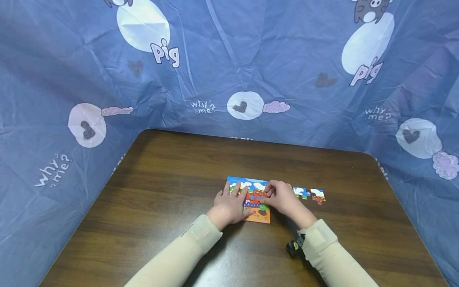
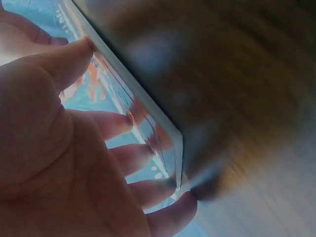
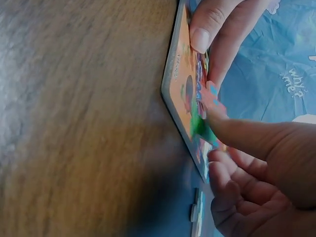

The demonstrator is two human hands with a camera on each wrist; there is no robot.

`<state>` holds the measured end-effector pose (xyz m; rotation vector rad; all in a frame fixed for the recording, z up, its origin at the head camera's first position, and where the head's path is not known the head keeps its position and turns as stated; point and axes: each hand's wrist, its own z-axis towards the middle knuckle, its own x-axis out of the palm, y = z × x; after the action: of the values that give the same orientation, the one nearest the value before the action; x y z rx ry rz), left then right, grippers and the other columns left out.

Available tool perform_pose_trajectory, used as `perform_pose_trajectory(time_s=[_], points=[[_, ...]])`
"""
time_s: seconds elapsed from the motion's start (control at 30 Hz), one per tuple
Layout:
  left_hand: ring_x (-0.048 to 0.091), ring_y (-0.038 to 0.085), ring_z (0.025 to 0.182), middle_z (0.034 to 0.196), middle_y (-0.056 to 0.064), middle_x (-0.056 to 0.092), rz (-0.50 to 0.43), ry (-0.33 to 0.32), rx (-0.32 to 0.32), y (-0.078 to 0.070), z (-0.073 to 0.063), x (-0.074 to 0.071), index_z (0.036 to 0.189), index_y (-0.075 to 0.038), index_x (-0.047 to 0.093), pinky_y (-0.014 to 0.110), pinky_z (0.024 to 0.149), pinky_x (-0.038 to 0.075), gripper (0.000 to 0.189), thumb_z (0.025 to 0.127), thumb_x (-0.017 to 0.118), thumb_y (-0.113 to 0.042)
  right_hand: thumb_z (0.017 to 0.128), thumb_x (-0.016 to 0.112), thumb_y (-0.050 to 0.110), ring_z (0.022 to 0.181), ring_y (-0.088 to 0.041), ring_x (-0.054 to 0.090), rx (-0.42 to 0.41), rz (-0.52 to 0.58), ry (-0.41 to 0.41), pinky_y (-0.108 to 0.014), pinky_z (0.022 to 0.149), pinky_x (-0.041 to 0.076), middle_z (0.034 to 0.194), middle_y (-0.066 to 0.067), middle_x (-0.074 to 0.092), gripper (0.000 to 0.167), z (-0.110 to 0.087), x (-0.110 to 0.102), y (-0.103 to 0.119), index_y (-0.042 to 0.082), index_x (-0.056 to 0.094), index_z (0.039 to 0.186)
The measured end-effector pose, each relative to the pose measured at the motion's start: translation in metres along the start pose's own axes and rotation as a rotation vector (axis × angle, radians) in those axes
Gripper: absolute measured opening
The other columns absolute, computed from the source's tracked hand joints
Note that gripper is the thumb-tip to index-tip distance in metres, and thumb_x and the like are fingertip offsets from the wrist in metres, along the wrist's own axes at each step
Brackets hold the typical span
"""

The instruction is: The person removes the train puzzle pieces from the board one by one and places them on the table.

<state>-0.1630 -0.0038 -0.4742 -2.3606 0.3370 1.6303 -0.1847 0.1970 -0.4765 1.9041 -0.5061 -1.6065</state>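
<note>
A jigsaw puzzle board [image 1: 263,219] with a bright cartoon picture lies flat on the table. My left hand [image 1: 231,205] rests on its left part with fingers spread; in the left wrist view, the thumb and fingertips touch the board's edge and surface. Over the right part is my right hand [image 1: 283,199]. Its thumb and fingers pinch a puzzle piece [image 3: 213,98], reddish with some blue, tilted just above the board in the right wrist view. The fingers hide part of this piece, and whether it touches the board I cannot tell.
Two loose puzzle pieces, a blue-and-white one [image 1: 300,192] and a red-and-white one [image 1: 318,195], lie right of the board on the brown wooden table [image 1: 161,179]. Behind the table hangs a blue printed cloth [image 1: 215,71]. A small black device [image 1: 295,246] sits at the right wrist.
</note>
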Motion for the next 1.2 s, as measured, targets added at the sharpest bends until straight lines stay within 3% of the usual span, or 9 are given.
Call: perform_pose_trajectory(time_s=[0.2,0.47,1.2], points=[[0.012,0.038,0.152,0.169,0.004,0.016,-0.003,0.005,0.001,0.001,0.000,-0.001,0.164,-0.026,0.023,0.053,0.114,0.028,0.084,0.097,0.044,-0.071,0.087,0.083,0.012,0.071,-0.018,0.058,0.037,0.077,-0.016,-0.032,0.065,0.051,0.080,-0.003,0.063,0.018,0.000,0.000,-0.002,0.005,0.070,0.097],[0.011,0.038,0.152,0.169,0.004,0.016,0.001,-0.002,0.002,0.001,0.000,0.000,0.164,-0.026,0.023,0.052,0.114,0.028,0.084,0.097,0.044,-0.072,0.092,0.079,0.017,0.071,-0.018,0.056,0.016,0.083,-0.024,-0.034,0.064,0.048,0.078,-0.001,0.064,0.011,-0.001,-0.004,-0.006,0.006,0.076,0.092],[0.010,0.037,0.152,0.169,0.003,0.014,-0.005,0.008,0.000,0.000,0.000,-0.001,0.165,-0.026,0.022,0.052,0.115,0.027,0.084,0.097,0.043,-0.071,0.096,0.074,0.017,0.074,-0.028,0.068,0.003,0.198,-0.045,-0.036,0.059,0.051,0.080,-0.005,0.072,0.015,-0.019,-0.039,-0.035,0.002,0.077,0.099]])
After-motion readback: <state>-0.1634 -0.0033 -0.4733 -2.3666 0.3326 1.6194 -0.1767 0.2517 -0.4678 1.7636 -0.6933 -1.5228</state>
